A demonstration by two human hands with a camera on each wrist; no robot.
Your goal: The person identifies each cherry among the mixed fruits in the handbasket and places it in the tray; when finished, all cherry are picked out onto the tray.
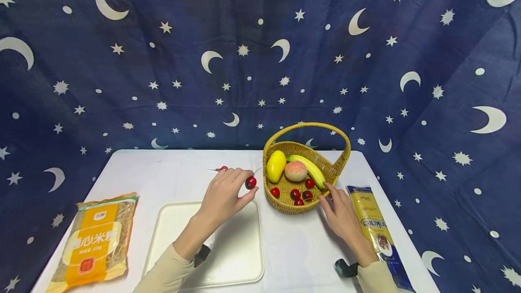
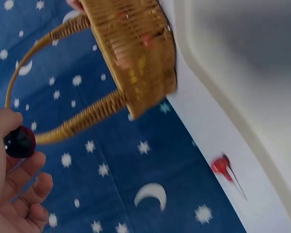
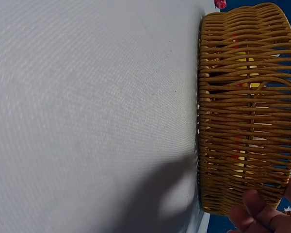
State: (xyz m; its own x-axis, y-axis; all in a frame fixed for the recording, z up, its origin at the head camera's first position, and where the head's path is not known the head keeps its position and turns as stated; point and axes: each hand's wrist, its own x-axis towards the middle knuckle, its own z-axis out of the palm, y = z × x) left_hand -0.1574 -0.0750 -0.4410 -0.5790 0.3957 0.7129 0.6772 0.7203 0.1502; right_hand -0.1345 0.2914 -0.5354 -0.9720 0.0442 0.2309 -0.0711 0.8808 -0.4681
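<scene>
A dark red cherry (image 1: pixel 250 183) is pinched between the thumb and fingertips of my left hand (image 1: pixel 224 196), up beside the wicker basket (image 1: pixel 291 208). In the left wrist view the same cherry (image 2: pixel 20 142) looks nearly black, and the other fingers curl loosely below it. My right hand (image 1: pixel 343 214) holds the basket's right front rim, with fingertips against the outer wall (image 3: pixel 247 121) in the right wrist view. Inside the basket lie a yellow mango (image 1: pixel 276 166), a peach (image 1: pixel 296 171), a banana (image 1: pixel 311 169) and several cherries (image 1: pixel 295 194).
Another red cherry with a stem (image 2: pixel 220 165) lies on the white table behind my left hand. A cream tray (image 1: pixel 238 257) sits under my left forearm. An orange noodle bag (image 1: pixel 91 243) lies at left, a gold and blue packet (image 1: pixel 376 229) at right. A starry curtain (image 1: pixel 244 80) hangs behind.
</scene>
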